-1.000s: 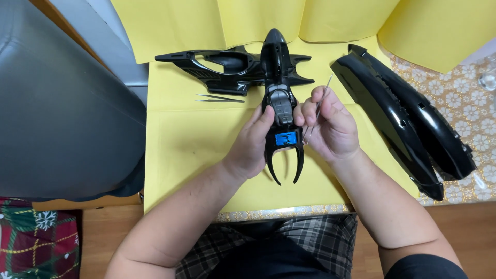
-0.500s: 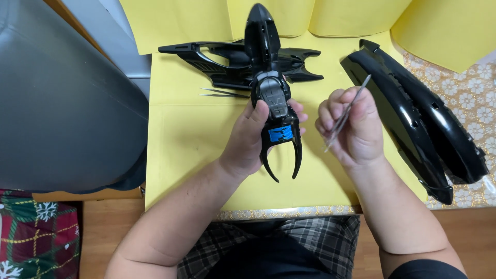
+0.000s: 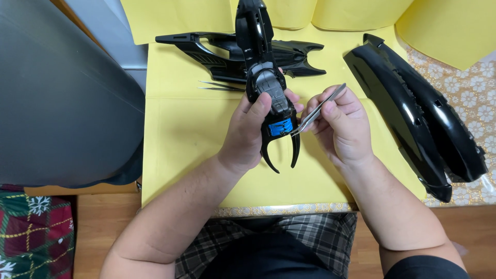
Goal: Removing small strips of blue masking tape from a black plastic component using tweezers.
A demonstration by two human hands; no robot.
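While your left hand (image 3: 248, 137) is gripping the black model (image 3: 268, 88), your right hand (image 3: 341, 124) is pinching tweezers (image 3: 318, 109) at its blue part (image 3: 279, 127), with other black shells (image 3: 413, 113) lying unattached nearby.

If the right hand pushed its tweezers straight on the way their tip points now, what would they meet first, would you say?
The right hand holds metal tweezers aimed down-left. Their tip sits at the blue panel on the black model part that the left hand grips, so that panel likely comes first; whether they already touch is unclear.

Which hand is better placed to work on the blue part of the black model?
Right hand: it holds the thin metal tweezers tipped at the blue part. Left hand grips the black plastic model.
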